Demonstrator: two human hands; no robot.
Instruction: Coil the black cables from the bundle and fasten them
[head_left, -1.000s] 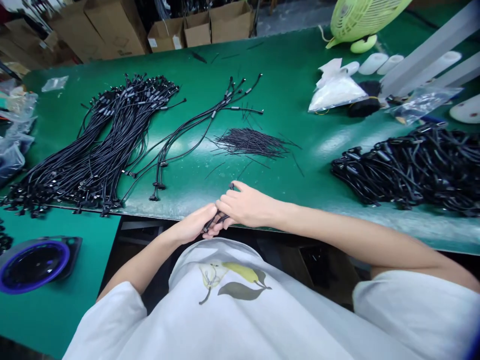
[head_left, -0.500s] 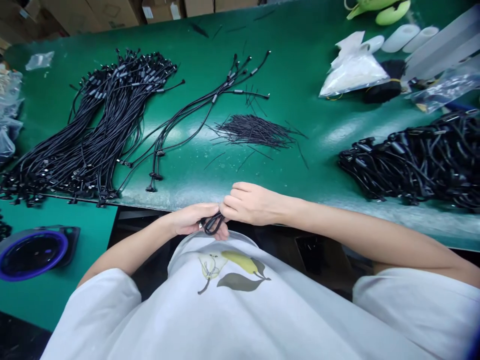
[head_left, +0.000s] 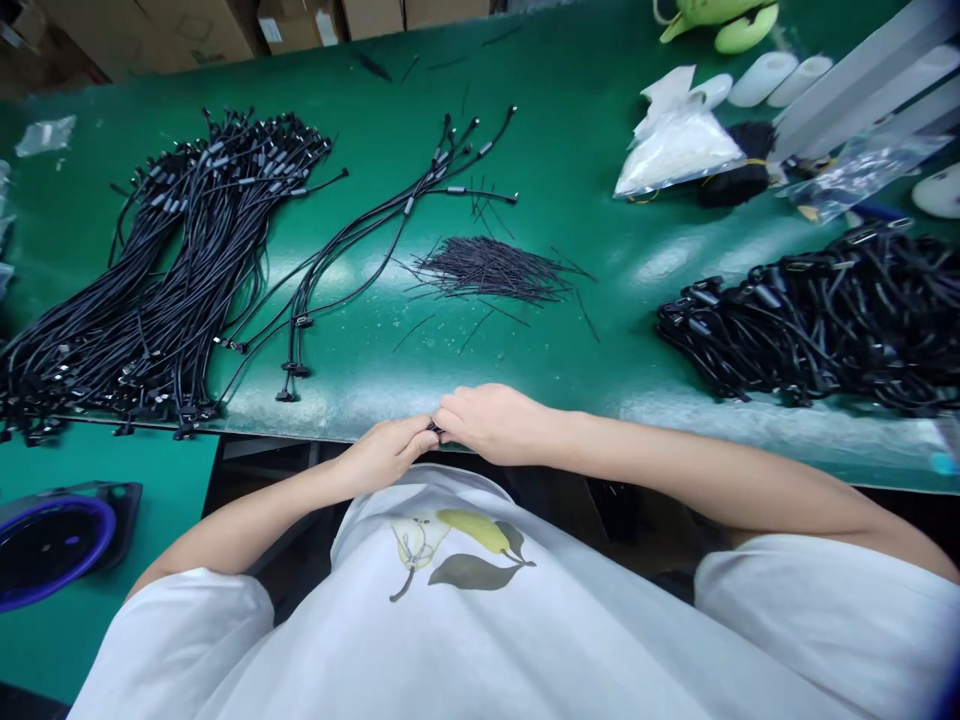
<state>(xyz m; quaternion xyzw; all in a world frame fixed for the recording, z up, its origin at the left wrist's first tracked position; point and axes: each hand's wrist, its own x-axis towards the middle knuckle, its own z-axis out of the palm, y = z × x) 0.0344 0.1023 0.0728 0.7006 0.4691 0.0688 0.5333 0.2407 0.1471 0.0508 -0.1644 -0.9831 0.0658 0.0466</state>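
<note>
At the table's front edge, my left hand (head_left: 390, 450) and my right hand (head_left: 491, 422) meet, both closed around a black cable (head_left: 435, 428). Only a small dark bit of it shows between the fingers; the rest is hidden. Behind my hands lies a pile of thin black ties (head_left: 499, 268). Several loose black cables (head_left: 360, 225) stretch across the table to the left of that pile. Farther left is a large heap of straight black cables (head_left: 187, 260). Bundled black cables (head_left: 817, 315) are heaped at the right.
A white plastic bag (head_left: 679, 145), a black coil (head_left: 739, 165), white rolls (head_left: 763, 78) and a clear bag (head_left: 862, 175) lie at the back right. A blue-rimmed round dish (head_left: 105, 535) sits at the lower left. Cardboard boxes (head_left: 300, 25) stand behind the table.
The looped cable, visible before in my left hand, is now almost fully covered by my fingers. My left hand has turned and its fingers have closed. The whole view has shifted slightly.
</note>
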